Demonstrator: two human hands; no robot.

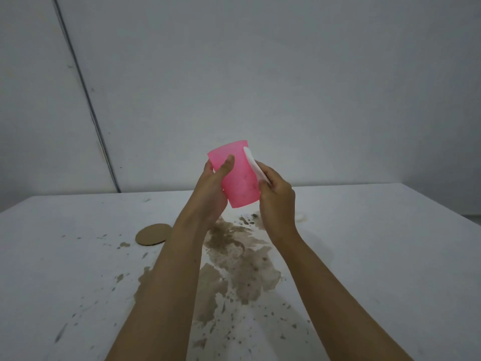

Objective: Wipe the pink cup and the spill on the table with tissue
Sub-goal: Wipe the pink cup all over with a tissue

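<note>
My left hand (pixel 212 190) grips a translucent pink cup (pixel 240 182) and holds it tilted in the air above the table, thumb across its side. Dark specks mark the cup's lower wall. My right hand (pixel 276 196) presses a folded white tissue (pixel 253 164) against the cup's right edge. Under my arms a wide brown spill (pixel 242 259) spreads over the white table (pixel 390 256), with splashes and specks scattered around it.
A round brown cardboard coaster (pixel 153 234) lies flat on the table, left of the spill. A small pale wet patch (pixel 300 217) sits behind my right hand. A grey-white wall rises right behind the table's far edge.
</note>
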